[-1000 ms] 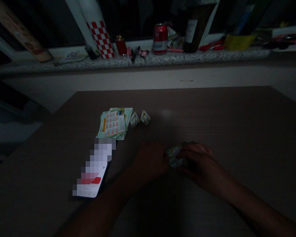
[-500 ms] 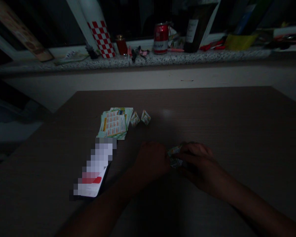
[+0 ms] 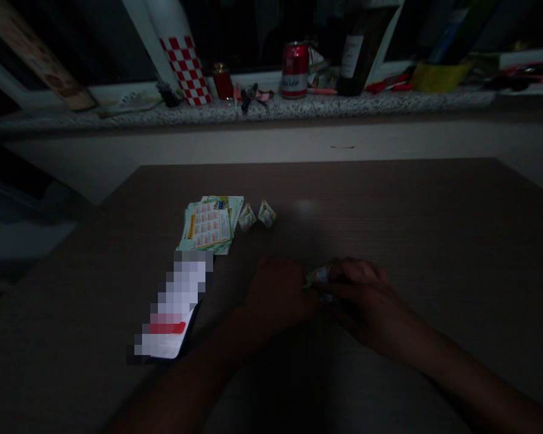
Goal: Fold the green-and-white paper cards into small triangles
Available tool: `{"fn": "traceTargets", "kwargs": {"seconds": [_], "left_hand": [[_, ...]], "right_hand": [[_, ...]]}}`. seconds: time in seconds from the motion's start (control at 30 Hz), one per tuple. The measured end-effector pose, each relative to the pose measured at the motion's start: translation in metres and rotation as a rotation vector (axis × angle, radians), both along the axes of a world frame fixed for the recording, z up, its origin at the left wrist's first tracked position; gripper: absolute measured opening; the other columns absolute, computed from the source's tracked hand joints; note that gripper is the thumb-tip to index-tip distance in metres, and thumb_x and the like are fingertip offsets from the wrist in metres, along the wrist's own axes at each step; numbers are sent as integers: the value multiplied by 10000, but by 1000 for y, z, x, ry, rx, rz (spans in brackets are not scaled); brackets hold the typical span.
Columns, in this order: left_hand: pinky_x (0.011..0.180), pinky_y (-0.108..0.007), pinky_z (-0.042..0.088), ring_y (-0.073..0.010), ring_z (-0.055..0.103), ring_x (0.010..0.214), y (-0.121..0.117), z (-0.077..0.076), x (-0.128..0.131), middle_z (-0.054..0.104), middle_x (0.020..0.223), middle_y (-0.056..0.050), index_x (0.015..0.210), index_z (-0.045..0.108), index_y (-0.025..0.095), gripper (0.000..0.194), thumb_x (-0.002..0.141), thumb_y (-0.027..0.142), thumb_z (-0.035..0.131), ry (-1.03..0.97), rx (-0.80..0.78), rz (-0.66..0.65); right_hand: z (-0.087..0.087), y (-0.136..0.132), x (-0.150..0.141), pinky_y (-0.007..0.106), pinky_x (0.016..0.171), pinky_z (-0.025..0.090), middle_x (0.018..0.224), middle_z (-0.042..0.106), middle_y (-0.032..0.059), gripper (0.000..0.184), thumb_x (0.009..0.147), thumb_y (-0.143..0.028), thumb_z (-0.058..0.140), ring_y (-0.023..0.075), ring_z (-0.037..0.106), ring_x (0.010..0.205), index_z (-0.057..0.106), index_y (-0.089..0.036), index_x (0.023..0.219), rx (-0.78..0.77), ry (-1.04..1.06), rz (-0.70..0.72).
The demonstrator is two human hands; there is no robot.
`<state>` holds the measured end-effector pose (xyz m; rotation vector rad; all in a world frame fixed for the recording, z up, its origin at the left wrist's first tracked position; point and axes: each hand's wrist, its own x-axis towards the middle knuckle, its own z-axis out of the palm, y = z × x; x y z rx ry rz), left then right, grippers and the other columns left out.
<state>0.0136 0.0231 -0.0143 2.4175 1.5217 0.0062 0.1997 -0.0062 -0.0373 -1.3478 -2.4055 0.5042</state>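
Between my hands, low over the wooden table, is a small folded piece of printed paper [image 3: 320, 276], pale green and white. My left hand [image 3: 280, 292] is closed at its left edge, the fingertips mostly hidden behind the back of the hand. From the right, my right hand [image 3: 364, 295] pinches the same paper, fingers bent over it. Farther off lie two small folded paper pieces [image 3: 266, 214] side by side. Left of them sits a loose stack of printed paper cards [image 3: 209, 226], flat on the table.
A lit phone [image 3: 174, 313], its screen blurred out, lies left of my left forearm. Behind the table, a granite sill [image 3: 253, 117] carries a red can [image 3: 295, 69], a red-and-white checked bottle [image 3: 187, 69], a dark pouch [image 3: 359, 57] and small clutter.
The paper between my hands has been turned or folded a little, and less of it shows. My left fingers have shifted slightly right, toward my right hand.
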Motion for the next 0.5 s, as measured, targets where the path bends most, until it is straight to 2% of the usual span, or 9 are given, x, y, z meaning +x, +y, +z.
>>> {"fn": "traceTargets", "kwargs": {"seconds": [0.3,0.5], "left_hand": [[781,-434,439,-271,624,815,-4,-4,3,674,848,-95,787,629,164,332,786,483,538,30,74,1],[781,-447,431,-278,621,811,-6,-6,3,667,834,-97,792,630,159,373,802,511,510,15,121,-3]], "right_hand": [[2,2,1,441,915,331,1067,601,33,357,793,-171,639,253,505,1050,652,-324,1116,-15,-2,11],[1,2,4,439,903,345,1066,616,35,346,839,-147,582,245,521,1042,654,-328,1124,-16,-3,46]]}}
